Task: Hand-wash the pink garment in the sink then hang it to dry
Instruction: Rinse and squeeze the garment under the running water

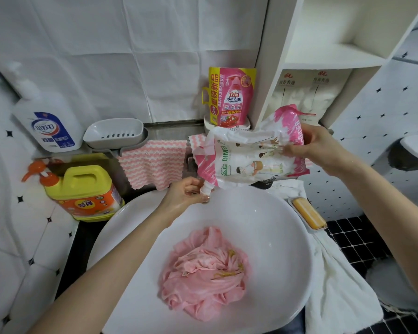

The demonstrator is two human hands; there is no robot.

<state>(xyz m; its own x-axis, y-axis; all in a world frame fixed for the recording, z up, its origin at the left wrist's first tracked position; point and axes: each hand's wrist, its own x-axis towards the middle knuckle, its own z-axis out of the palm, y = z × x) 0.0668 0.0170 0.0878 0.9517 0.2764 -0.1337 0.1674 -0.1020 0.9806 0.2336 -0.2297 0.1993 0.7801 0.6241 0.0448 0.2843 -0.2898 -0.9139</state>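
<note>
**Sink and garment: spill risk at the far rim**

The sink [263,218] stood closest, with the pink garment [204,271] bunched in its bottom, touched by neither hand. Above the far rim a person held a detergent pouch [249,157] tilted spout-down. The left hand [186,192] had its fingers curled round the spout [206,189]. Whether a cap was on it, I could not tell. The right hand [316,150] pinched the pouch's raised end.

Findings, as judgement:
- The spout hung over the rim, not over the garment, so a pour from there would likely run down the sink wall or outside it.
- The soft pouch could gush if the right hand squeezed once the spout was open.
- The left hand looked wet, and a slip might drop the pouch into the sink.
</note>
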